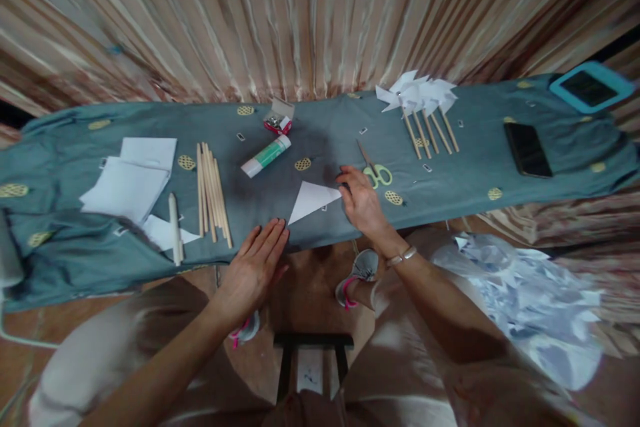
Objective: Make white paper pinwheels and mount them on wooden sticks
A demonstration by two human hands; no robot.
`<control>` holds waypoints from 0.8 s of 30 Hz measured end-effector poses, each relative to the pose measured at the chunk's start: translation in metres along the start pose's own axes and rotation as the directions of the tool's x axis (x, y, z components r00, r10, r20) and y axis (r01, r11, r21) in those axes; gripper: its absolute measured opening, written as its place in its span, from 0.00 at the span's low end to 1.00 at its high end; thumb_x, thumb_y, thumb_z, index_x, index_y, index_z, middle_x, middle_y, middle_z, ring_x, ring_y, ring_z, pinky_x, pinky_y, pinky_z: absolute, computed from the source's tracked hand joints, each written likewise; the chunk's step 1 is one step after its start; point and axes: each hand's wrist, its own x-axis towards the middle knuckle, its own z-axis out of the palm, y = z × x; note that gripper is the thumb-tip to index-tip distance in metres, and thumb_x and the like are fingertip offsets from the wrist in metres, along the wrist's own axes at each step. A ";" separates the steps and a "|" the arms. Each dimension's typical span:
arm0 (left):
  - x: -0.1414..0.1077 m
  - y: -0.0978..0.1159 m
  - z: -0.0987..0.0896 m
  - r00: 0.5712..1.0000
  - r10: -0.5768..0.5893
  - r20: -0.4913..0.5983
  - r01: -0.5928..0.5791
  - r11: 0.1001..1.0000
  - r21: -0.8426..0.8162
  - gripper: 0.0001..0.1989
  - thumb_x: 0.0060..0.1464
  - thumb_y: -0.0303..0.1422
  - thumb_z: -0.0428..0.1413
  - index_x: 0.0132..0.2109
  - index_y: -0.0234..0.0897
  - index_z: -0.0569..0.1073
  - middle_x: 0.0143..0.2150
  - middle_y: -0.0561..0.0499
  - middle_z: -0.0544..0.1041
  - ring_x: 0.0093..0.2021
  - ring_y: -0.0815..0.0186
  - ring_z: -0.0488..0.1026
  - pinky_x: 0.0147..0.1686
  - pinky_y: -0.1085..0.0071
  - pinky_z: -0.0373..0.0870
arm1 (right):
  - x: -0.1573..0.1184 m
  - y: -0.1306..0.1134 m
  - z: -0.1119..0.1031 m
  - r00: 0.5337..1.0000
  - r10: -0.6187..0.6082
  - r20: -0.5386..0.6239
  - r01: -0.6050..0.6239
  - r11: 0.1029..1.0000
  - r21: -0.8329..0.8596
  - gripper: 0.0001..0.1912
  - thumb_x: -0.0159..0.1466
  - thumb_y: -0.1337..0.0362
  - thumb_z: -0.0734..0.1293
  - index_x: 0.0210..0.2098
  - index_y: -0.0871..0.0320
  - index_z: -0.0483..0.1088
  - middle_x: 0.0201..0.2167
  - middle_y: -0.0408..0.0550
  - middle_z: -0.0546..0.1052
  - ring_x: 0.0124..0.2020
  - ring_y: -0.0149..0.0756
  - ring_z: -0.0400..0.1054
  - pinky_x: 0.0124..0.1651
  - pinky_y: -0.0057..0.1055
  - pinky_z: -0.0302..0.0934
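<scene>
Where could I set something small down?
Bare cloth lies between the red box and the pinwheels, and between the pinwheels and black phone. Crowded: leftward, around paper sheets and wooden sticks; centre, around the white triangle and scissors.

No words, brands or numbers can be read. The small boxed marks on the cloth are too tiny to make out; the green label on the glue stick is likewise illegible.

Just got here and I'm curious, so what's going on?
The person's right hand is at the right tip of a white paper triangle, and the left hand rests by its nearest corner. Scissors lie beside the right hand. Stick-mounted paper pinwheels lie farther right; loose sticks and white sheets lie to the left.
</scene>
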 end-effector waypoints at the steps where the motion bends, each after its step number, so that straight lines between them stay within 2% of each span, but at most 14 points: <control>1: 0.001 0.000 0.000 1.000 -0.009 -0.013 0.009 1.000 -0.013 0.24 0.63 0.30 0.50 0.64 0.28 0.64 0.67 0.33 0.66 0.67 0.50 0.63 0.64 0.49 0.64 | 0.000 0.000 0.000 1.000 0.000 -0.007 0.000 1.000 0.001 0.12 0.66 0.68 0.58 0.42 0.57 0.71 0.55 0.59 0.74 0.59 0.48 0.66 0.64 0.51 0.58; 4: 0.009 0.000 -0.003 0.995 -0.051 -0.090 0.044 0.996 -0.072 0.20 0.64 0.32 0.50 0.62 0.31 0.66 0.61 0.35 0.73 0.62 0.51 0.69 0.60 0.50 0.68 | 0.002 0.001 0.000 1.000 0.005 -0.030 -0.005 1.000 -0.015 0.12 0.65 0.69 0.58 0.43 0.56 0.71 0.54 0.58 0.75 0.58 0.47 0.67 0.63 0.50 0.59; 7: 0.023 0.003 -0.005 0.982 -0.099 -0.158 0.082 0.990 -0.111 0.22 0.65 0.31 0.50 0.63 0.33 0.64 0.57 0.36 0.75 0.60 0.52 0.71 0.59 0.51 0.69 | 0.002 -0.001 0.002 0.999 -0.009 -0.037 0.007 0.999 -0.049 0.12 0.66 0.69 0.58 0.43 0.57 0.72 0.54 0.58 0.74 0.58 0.47 0.67 0.63 0.50 0.59; 10: 0.036 0.006 -0.001 0.990 -0.078 -0.113 0.068 0.993 -0.093 0.26 0.64 0.32 0.50 0.67 0.31 0.58 0.63 0.34 0.70 0.65 0.50 0.65 0.62 0.48 0.64 | 0.001 -0.002 0.003 1.000 -0.026 -0.015 0.025 0.997 -0.070 0.14 0.66 0.69 0.56 0.45 0.59 0.72 0.56 0.60 0.73 0.58 0.48 0.66 0.64 0.51 0.58; 14: 0.045 0.006 0.008 0.998 -0.060 -0.030 0.058 0.996 -0.073 0.25 0.64 0.33 0.51 0.65 0.27 0.63 0.64 0.33 0.69 0.63 0.47 0.67 0.61 0.48 0.64 | -0.001 0.002 0.000 0.999 -0.041 0.010 0.042 0.995 -0.085 0.17 0.66 0.71 0.55 0.47 0.60 0.72 0.57 0.61 0.73 0.60 0.47 0.65 0.64 0.51 0.58; 18: 0.044 0.004 0.009 0.997 -0.074 -0.027 0.072 0.994 -0.076 0.23 0.64 0.33 0.51 0.64 0.29 0.65 0.63 0.34 0.70 0.63 0.48 0.67 0.61 0.48 0.65 | 0.001 0.004 -0.007 0.999 -0.049 0.015 0.050 0.994 -0.098 0.21 0.63 0.76 0.53 0.47 0.61 0.72 0.56 0.61 0.74 0.60 0.46 0.66 0.64 0.49 0.60; 22: 0.045 0.005 0.005 0.995 -0.087 -0.049 0.082 0.993 -0.087 0.21 0.65 0.34 0.51 0.61 0.27 0.66 0.64 0.32 0.69 0.62 0.47 0.67 0.59 0.49 0.67 | 0.010 -0.006 -0.014 1.000 -0.022 0.002 0.023 0.998 -0.063 0.19 0.68 0.70 0.53 0.49 0.60 0.72 0.55 0.58 0.75 0.58 0.44 0.68 0.64 0.45 0.59; 24: 0.047 0.006 0.005 0.993 -0.101 -0.059 0.095 0.990 -0.109 0.20 0.65 0.35 0.50 0.59 0.28 0.68 0.64 0.32 0.68 0.61 0.47 0.68 0.58 0.49 0.68 | 0.016 -0.015 -0.014 0.998 -0.031 0.051 0.034 0.997 -0.065 0.18 0.70 0.64 0.55 0.51 0.60 0.72 0.58 0.59 0.73 0.61 0.45 0.65 0.66 0.46 0.57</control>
